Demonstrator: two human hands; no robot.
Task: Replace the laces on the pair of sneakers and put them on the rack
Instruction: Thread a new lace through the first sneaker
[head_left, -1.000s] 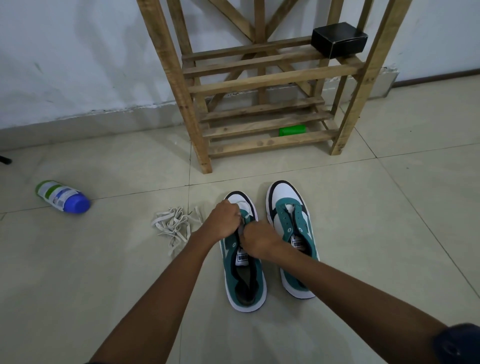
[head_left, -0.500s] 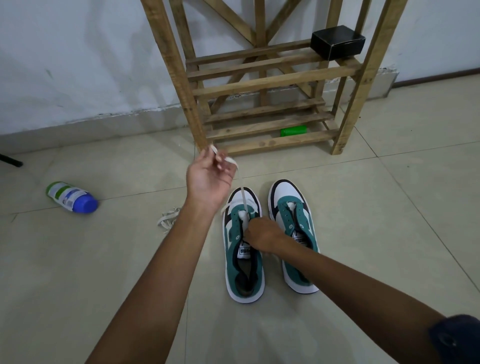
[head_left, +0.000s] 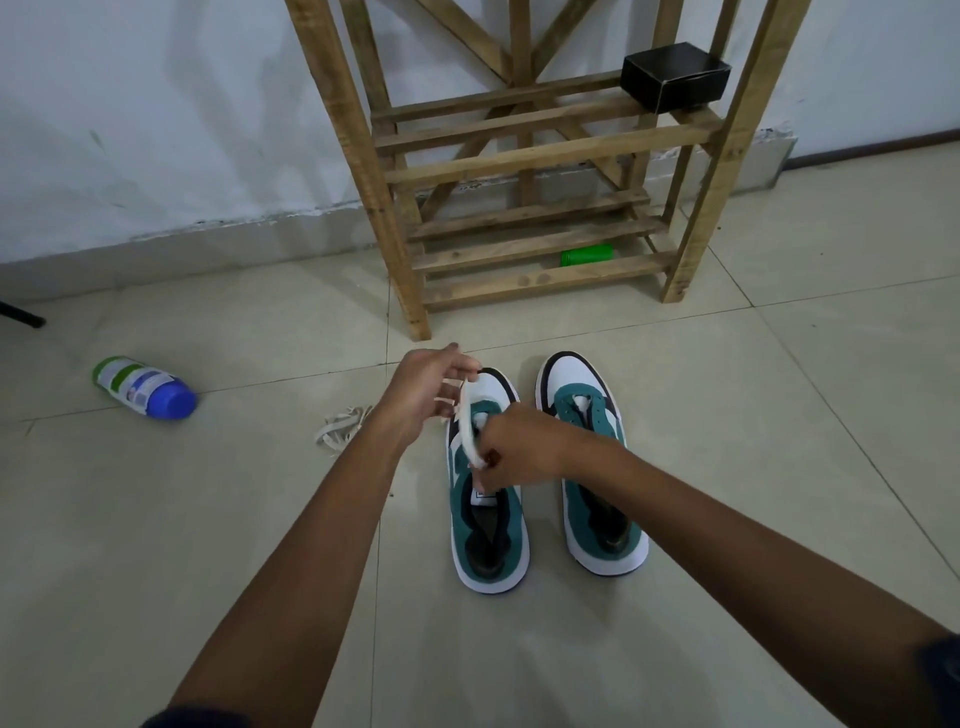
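The left hand (head_left: 426, 387) pinches a flat white lace (head_left: 469, 426) above the left green-and-white sneaker (head_left: 488, 525); the right hand (head_left: 519, 449) grips its lower end, hiding the eyelets; the wooden slatted rack (head_left: 524, 156) is cut off above

Rough bare wood rack (head_left: 524, 156); glossy floor tiles (head_left: 727, 415); flat cloth lace (head_left: 469, 426); matt suede-like sneakers (head_left: 488, 519); plastic bottle (head_left: 143, 387).

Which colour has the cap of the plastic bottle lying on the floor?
Blue; the head view shows the plastic bottle's cap clearly.
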